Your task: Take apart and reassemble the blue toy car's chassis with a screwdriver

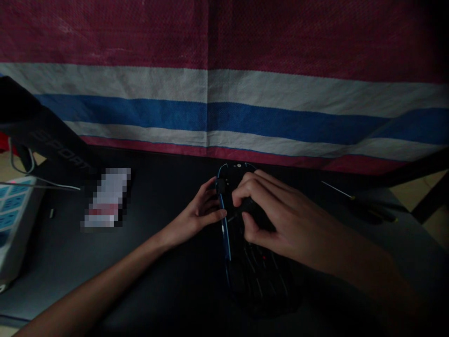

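A dark toy car (229,243) with blue edges lies lengthwise on the black tabletop; it looks like its underside faces up. A dark wheel (220,186) shows near its far left corner. My left hand (198,213) grips the car's left side, the thumb on the edge and the fingers along the side. Over the car's middle, my right hand (270,210) is closed, thumb and index finger curled around something dark. What it holds blends into the black body. That hand also covers the car's right part.
A screwdriver (352,198) with a dark and yellow handle lies at right. A pixelated phone-like object (108,199) rests left, near a small metal piece (52,213). Beyond are a white power strip (17,238), cables and a dark SPORT-marked post (59,135). Striped cloth (157,112) hangs behind.
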Demonstrator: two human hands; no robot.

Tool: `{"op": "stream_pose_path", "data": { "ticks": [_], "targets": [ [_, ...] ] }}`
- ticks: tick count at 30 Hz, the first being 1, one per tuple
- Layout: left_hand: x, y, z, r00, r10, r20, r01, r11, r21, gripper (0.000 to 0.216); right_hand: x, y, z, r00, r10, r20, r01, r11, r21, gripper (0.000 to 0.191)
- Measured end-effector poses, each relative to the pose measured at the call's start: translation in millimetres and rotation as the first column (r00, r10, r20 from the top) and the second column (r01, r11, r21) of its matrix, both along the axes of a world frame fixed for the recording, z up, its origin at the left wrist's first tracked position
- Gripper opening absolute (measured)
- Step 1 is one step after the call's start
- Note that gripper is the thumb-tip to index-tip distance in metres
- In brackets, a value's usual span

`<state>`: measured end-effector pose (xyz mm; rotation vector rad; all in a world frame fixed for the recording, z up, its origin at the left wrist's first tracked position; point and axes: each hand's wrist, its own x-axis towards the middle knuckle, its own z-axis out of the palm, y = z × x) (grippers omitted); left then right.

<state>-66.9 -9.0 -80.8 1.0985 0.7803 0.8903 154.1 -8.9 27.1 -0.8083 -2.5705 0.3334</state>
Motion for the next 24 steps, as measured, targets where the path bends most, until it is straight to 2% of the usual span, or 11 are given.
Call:
{"op": "stream_pose_path", "data": {
  "ticks": [6, 13, 24],
  "targets": [
    [0.9, 0.6, 0.6, 1.000, -0.005, -0.019, 0.005, 1.000, 0.001, 0.089, 2.5, 2.6, 5.2, 0.998, 0.050, -0.046, -0.051, 0.998, -0.027, 0.020],
    [1.0, 0.9, -0.1, 1.000, -0.012, 0.004, 0.012, 1.000, 0.008, 0.089, 5.5, 6.7, 3.7, 0.985, 0.046, -0.166, -0.079, 0.977, -0.199, 0.034],
    [0.6, 1.8, -3.3, 1.000, -0.005, 0.021, 0.005, 1.000, -0.006, 0.090, -3.9, 9.0, -5.7, 0.952, 0.032, -0.304, -0.111, 0.963, -0.245, 0.036]
  ]
}}
